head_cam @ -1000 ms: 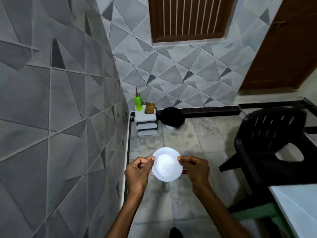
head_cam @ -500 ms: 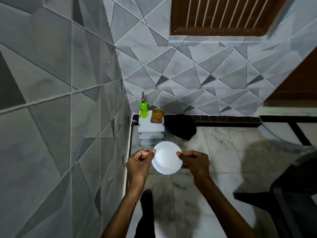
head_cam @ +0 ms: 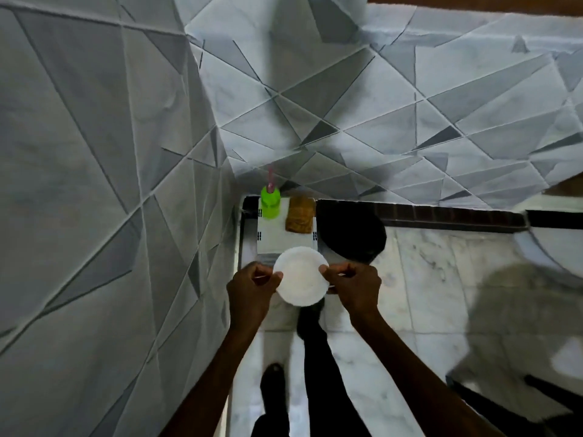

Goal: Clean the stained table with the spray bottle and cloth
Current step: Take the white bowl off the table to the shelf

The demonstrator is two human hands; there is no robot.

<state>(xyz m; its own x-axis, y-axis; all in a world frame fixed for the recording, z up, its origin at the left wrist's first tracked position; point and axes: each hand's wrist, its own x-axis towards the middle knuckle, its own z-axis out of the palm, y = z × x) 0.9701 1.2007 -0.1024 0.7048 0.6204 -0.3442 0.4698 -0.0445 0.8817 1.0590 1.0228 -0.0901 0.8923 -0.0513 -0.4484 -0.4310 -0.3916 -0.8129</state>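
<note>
- The left hand (head_cam: 252,290) pinches the left rim of a small round white plate (head_cam: 299,275), thumb on top and fingers curled beneath.
- The right hand (head_cam: 356,287) pinches the opposite rim in the same way, so the plate is held level between both hands, above the floor.
- The green spray bottle (head_cam: 270,204) stands upright at the far left corner of a small white stand (head_cam: 277,239), close to where the two walls meet. It has a pinkish nozzle on top, and any label is too blurred to read.
- The folded tan cloth (head_cam: 300,216) lies just beside the bottle on its right, on the same stand and well apart from either hand.
- The plate's far edge overlaps the near edge of the stand in this view.
- A round black object (head_cam: 355,236) sits on the floor just right of the stand.
- Grey tiles (head_cam: 94,152) with a triangle pattern cover both walls.
- The floor (head_cam: 426,279) is pale marble.
- A dark-trousered leg (head_cam: 328,373) and a foot (head_cam: 274,383) show below the forearms.
</note>
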